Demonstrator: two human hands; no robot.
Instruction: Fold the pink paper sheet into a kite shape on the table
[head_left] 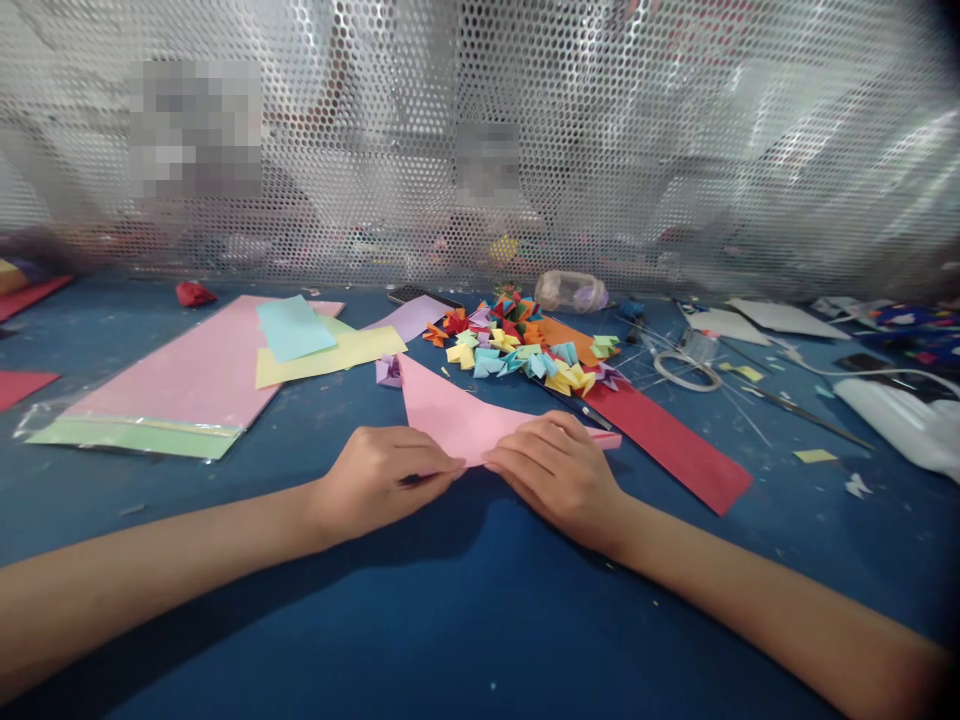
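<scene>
Left hand and right hand both pinch the pink paper at its near fold, flat on the blue worktop. Pile of folded coloured pieces lies at 12 o'clock of the hands — red strip at 2 o'clock.

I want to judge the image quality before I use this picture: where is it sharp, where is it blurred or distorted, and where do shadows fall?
Head view: sharpest on the folded pink paper sheet pinched by the left hand and right hand; forearms blur at the corners; the perforated metal screen bows and glares; soft shadow lies beneath the hands on the blue table.
</scene>
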